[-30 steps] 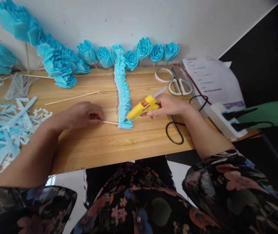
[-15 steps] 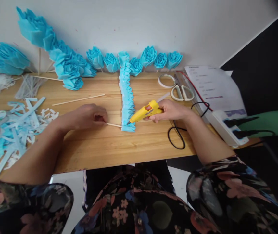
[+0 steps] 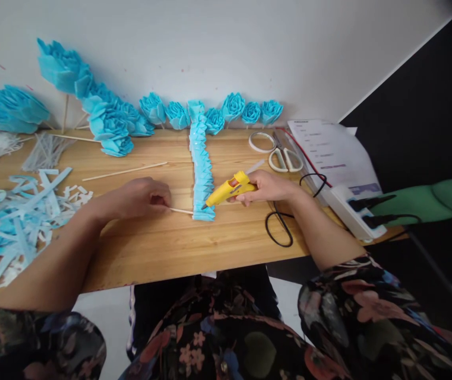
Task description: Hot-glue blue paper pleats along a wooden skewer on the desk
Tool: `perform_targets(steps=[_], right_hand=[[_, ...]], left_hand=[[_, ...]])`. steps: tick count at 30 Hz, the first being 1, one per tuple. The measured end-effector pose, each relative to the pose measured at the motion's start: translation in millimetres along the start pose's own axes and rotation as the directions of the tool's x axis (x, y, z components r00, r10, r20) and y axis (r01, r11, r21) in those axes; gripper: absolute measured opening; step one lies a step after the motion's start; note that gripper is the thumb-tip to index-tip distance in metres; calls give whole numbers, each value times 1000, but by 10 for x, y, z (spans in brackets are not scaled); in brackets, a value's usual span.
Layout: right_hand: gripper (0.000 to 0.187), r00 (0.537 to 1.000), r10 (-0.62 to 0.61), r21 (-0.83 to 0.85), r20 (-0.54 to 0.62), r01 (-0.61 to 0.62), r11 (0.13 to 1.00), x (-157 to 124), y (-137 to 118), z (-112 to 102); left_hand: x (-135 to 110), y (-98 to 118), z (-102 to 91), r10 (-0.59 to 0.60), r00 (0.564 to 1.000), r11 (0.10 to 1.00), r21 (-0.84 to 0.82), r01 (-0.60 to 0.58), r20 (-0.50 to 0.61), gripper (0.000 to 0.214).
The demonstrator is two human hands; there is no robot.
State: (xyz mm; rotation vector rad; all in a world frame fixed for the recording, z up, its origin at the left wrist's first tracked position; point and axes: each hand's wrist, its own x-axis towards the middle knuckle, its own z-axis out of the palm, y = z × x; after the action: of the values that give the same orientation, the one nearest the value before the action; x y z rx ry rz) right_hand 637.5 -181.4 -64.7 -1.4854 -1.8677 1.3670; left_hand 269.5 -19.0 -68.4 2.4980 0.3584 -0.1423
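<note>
My right hand (image 3: 270, 188) grips a yellow glue gun (image 3: 229, 189) whose nozzle points left and down onto the near end of a long folded blue paper strip (image 3: 201, 158) lying across the wooden table (image 3: 162, 243). My left hand (image 3: 139, 196) pinches a thin wooden stick (image 3: 181, 211) whose tip meets the strip's near end, close to the nozzle. The glue gun's black cord (image 3: 277, 228) loops on the table to the right.
Blue paper roses (image 3: 234, 108) on sticks lean against the back wall, more (image 3: 107, 119) at the left. Cut paper strips (image 3: 12, 211) pile at the left. Another stick (image 3: 125, 171), a tape roll (image 3: 261, 141), scissors (image 3: 285, 157), papers (image 3: 329, 153) and a power strip (image 3: 352, 208) lie nearby.
Both hands keep the same hold, nozzle and stick staying at the strip's near end. Only my head has shifted, so the whole scene sits a little lower and to the left.
</note>
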Motion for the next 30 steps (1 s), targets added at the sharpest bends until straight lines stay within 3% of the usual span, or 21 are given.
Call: perform_targets(steps=[30], right_hand=[[59,999,50,-18,-4,-50,999,-1,32,13]], left_hand=[[0,-26,9,-1,1000,1000,-1,1,14,41]])
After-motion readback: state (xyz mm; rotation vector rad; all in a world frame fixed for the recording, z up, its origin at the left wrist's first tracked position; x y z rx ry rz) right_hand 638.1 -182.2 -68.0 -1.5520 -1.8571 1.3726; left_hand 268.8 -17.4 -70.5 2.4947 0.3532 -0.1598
